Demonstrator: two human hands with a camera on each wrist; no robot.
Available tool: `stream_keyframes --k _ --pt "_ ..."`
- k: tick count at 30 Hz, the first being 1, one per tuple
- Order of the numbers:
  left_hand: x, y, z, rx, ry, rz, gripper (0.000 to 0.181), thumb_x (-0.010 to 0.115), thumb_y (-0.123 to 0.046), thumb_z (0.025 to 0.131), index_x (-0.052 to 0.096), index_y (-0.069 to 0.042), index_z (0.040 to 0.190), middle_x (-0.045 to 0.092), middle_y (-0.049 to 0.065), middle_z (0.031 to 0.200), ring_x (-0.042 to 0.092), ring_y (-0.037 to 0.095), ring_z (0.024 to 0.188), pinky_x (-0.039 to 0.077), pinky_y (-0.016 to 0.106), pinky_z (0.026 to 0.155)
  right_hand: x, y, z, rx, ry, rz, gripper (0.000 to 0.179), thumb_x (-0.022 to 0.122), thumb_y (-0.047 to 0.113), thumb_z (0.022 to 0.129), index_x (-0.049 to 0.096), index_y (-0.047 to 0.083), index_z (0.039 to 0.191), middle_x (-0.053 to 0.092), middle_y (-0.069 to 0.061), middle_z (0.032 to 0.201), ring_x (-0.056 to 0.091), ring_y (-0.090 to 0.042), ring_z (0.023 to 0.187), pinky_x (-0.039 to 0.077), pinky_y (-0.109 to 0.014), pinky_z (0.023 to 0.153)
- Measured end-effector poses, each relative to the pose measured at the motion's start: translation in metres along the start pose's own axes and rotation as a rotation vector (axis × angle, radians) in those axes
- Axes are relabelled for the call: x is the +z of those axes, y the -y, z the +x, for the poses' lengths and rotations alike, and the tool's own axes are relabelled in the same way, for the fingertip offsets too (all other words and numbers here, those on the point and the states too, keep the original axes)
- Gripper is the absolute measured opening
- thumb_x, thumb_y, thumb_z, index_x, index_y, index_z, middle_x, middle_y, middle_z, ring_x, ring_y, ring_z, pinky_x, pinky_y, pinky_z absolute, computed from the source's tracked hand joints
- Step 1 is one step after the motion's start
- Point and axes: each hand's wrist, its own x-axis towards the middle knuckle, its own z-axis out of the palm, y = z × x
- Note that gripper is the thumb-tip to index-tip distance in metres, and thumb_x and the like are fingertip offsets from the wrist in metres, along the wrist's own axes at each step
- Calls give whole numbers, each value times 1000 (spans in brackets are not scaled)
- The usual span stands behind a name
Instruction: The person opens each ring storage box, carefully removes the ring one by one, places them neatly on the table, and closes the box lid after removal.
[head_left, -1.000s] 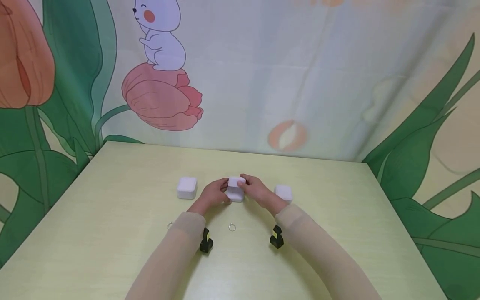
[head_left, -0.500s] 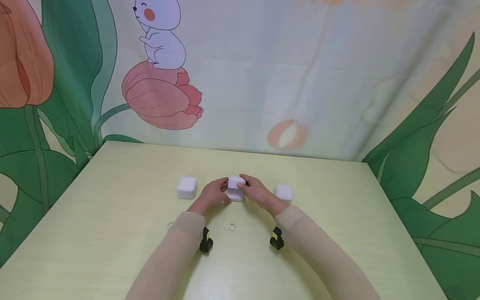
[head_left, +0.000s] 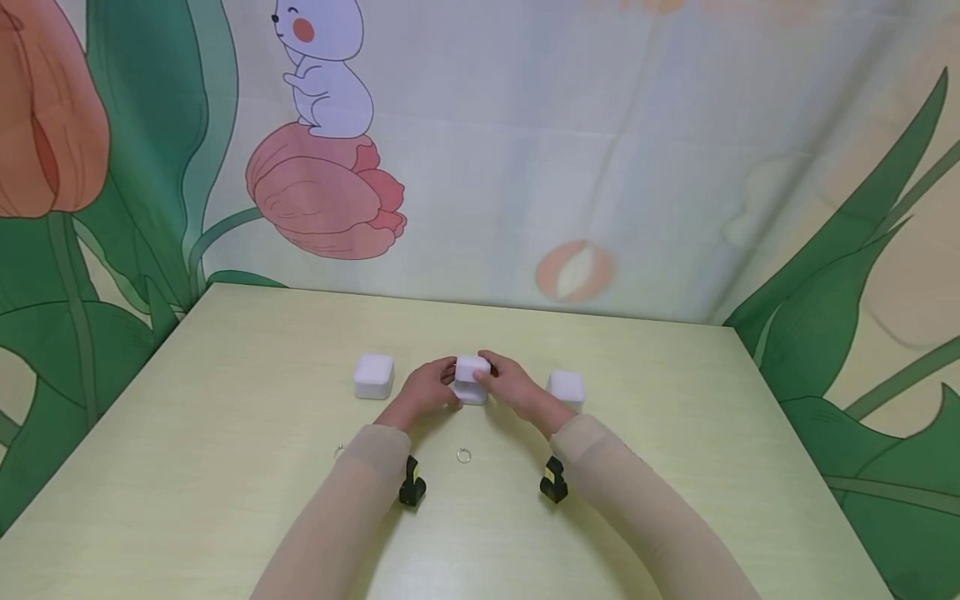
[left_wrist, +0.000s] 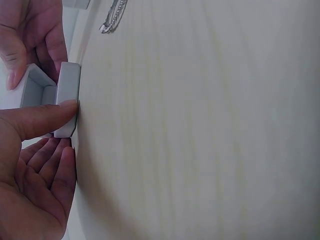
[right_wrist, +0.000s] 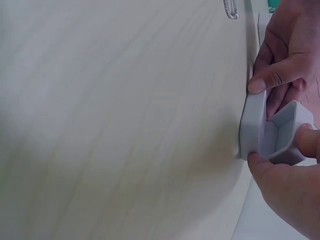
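A small white hinged ring box (head_left: 472, 368) stands partly open on the table, its lid tilted above its base. My left hand (head_left: 431, 385) grips the base (left_wrist: 68, 95) from the left, thumb laid on its front edge. From the right, my right hand (head_left: 517, 387) holds the lid (right_wrist: 295, 150), with the thumb pressed on the lid's outside and another finger touching the base. The lid's hollow inside shows in both wrist views; what lies in the base is hidden. A silver ring (head_left: 464, 456) lies on the table nearer me than the box.
Two more white boxes, both shut, stand to the left (head_left: 373, 377) and right of the hands; the right-hand box (head_left: 566, 388) is partly covered by my forearm. Another ring (head_left: 341, 451) peeks out beside my left sleeve. A printed curtain (head_left: 480, 167) hangs behind the table (head_left: 262, 350).
The lid has tilted down a little under my right hand, narrowing the gap above the base. My left hand, the rings and the other boxes have stayed in place.
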Motion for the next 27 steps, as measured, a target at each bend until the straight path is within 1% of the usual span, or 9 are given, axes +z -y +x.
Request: stream_keyframes --k 5,11,18,27 --pt "-1 -3 0 -9 -1 7 86 72 8 77 35 7 155 49 21 156 49 34 146 40 41 123 -1 3 -2 -2 12 23 54 49 9 107 32 -10 155 40 -31 159 41 -41 149 34 -49 126" --pt "-3 -6 -1 -14 1 8 86 72 8 77 35 8 155 48 21 156 49 34 146 39 42 123 -2 5 -3 -3 16 18 55 49 8 106 31 -11 155 40 -31 159 41 -41 149 35 -49 125" --pt "-4 -8 1 -29 13 16 85 72 7 78 35 7 155 48 21 157 49 34 146 38 42 124 -2 8 -5 5 14 5 55 51 5 105 32 -10 155 35 -30 162 34 -42 153 31 -49 127" --pt "-5 -11 1 -48 30 9 84 72 7 78 36 7 155 48 21 157 49 34 146 39 42 123 -4 12 -7 29 28 10 58 54 3 103 33 -7 155 33 -27 164 31 -40 155 29 -49 128"
